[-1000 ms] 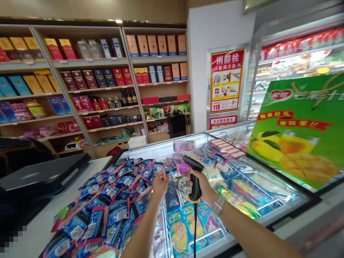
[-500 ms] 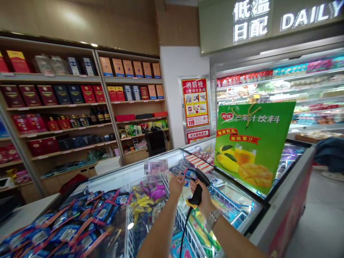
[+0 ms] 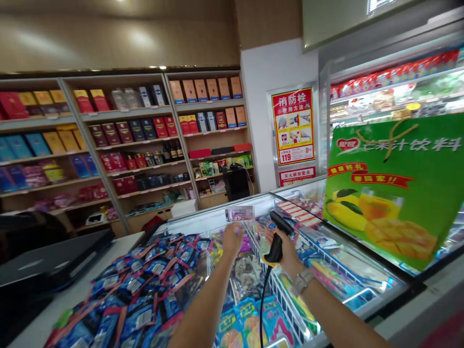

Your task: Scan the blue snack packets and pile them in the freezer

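My right hand (image 3: 284, 249) is wrapped round the grip of a black barcode scanner (image 3: 276, 246) with a yellow lower edge. A black cable hangs from the scanner. A bit of blue packaging (image 3: 271, 225) shows behind the scanner head; I cannot tell whether my right fingers touch it. My left hand (image 3: 233, 238) hovers left of the scanner over the glass-topped freezer, fingers loosely apart and slightly blurred, with nothing visible in them. Left of my left forearm lies a big heap of blue and pink packets (image 3: 145, 285) with barcode labels.
A green mango-juice gift bag (image 3: 391, 193) stands on the freezer at the right. White wire baskets (image 3: 286, 299) with wrapped goods are inside the freezer. A dark machine (image 3: 54, 261) sits on the white counter at the left. Stocked shelves (image 3: 145, 140) line the back wall.
The view has swung left, bringing more shelving and the counter in. My left hand has come away from the blue packet at the scanner. My right hand still grips the scanner.
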`<state>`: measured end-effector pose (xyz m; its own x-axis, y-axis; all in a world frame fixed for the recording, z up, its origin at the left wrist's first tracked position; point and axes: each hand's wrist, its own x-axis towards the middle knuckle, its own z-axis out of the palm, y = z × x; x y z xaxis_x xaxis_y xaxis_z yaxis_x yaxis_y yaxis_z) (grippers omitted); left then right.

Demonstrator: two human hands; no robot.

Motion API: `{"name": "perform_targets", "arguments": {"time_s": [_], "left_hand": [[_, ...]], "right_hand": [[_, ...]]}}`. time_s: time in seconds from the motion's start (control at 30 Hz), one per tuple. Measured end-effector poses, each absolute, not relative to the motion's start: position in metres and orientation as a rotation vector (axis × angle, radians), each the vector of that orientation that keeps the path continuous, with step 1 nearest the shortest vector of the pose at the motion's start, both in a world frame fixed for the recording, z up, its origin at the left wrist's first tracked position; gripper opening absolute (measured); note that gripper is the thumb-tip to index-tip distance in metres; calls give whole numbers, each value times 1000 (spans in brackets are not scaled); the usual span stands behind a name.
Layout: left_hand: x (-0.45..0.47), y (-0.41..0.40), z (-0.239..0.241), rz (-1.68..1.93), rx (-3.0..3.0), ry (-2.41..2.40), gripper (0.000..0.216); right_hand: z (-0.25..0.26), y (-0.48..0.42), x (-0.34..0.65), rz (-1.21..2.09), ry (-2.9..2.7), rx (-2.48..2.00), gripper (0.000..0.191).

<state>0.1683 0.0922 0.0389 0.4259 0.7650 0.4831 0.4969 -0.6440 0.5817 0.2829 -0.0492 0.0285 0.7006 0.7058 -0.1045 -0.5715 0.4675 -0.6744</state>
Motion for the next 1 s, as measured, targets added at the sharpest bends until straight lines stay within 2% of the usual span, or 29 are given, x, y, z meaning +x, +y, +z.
{"name": "perform_targets", "arguments": {"time_s": [0.17,0.27,0.47,0.63,0.83,0.93,1.0], "left_hand": [[69,122,41,850,2518,1529,38],[43,129,34,687,2539,1632,37],[40,133,27,723,2442,1794,34],[57,130,24,833,2236,1922,37],[71,140,35,763,2017,1913,19],[67,147,40,723,2001,1846,26],[61,147,40,823,1939,1715,33]], "right_hand": [[47,-15,202,973,-317,-741,25],[40,0,160,1082,-351,-800,27],[9,9,131,1228,-369,-884,36],[1,6,139,1269,-306,-850,40],[2,3,143,1234,-327,-900,40],[8,2,144,1216,-354,-972,35],[14,0,145,1205,-392,-1020,29]]}}
